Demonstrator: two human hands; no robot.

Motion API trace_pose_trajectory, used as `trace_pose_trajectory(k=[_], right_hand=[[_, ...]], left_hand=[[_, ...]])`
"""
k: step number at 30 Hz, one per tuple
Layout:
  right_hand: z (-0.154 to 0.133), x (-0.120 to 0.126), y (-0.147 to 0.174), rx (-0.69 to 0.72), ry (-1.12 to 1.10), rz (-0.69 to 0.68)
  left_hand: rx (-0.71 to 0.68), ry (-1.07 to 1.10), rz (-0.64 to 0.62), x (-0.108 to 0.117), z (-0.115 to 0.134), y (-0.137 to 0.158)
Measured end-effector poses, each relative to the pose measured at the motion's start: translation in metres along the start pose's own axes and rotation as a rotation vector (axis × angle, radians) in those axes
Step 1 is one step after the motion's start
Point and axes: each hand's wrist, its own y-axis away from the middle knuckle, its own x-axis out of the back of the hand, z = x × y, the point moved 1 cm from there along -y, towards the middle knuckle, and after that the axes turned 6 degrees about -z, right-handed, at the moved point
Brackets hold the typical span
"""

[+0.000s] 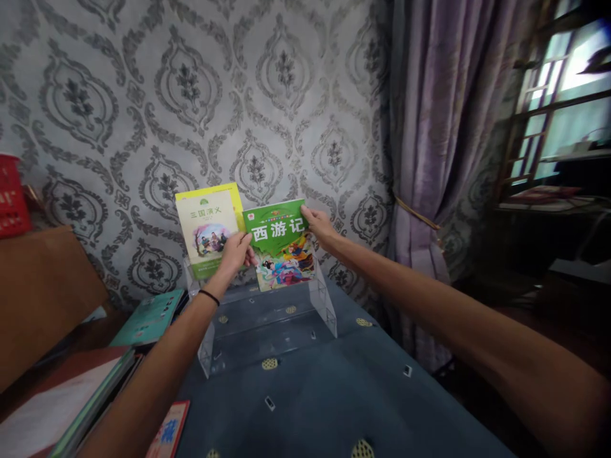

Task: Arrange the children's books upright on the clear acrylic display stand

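A green picture book point(281, 248) with large white characters is held upright between my two hands. My left hand point(238, 250) grips its left edge, and my right hand point(317, 224) pinches its upper right corner. The book is over the clear plastic stand point(324, 305); whether it rests on the stand I cannot tell. To its left, a cream book point(203, 219) with a blossom-tree picture leans on the stand's back tier. Behind that book, a yellow book point(231, 191) shows at the top and right.
The stand is on a dark blue patterned tablecloth point(324, 388). At left are stacked books point(67, 394), a teal book point(150, 317), a cardboard box point(48, 292) and a red basket point(12, 197). A red-edged book point(169, 432) lies by my left forearm. A purple curtain point(429, 146) hangs right.
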Motion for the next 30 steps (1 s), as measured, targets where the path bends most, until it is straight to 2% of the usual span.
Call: trace_pose_trajectory(k=[4, 7, 21, 26, 30], right_hand=[[-0.01, -0.003, 0.009, 0.06, -0.005, -0.038], [-0.019, -0.013, 0.015, 0.119, 0.021, -0.093], [-0.04, -0.105, 0.022, 0.18, 0.022, -0.222], [-0.041, -0.133, 0.021, 0.158, -0.004, -0.25], [-0.04, -0.142, 0.02, 0.135, -0.025, -0.252]], left_hand=[[-0.002, -0.076, -0.025, 0.017, 0.004, 0.002], [0.022, -0.12, -0.038, 0.036, 0.004, 0.009], [0.052, -0.223, 0.028, 0.124, -0.007, 0.049], [0.065, -0.216, 0.087, 0.146, -0.019, 0.053], [0.062, -0.195, 0.083, 0.154, -0.024, 0.056]])
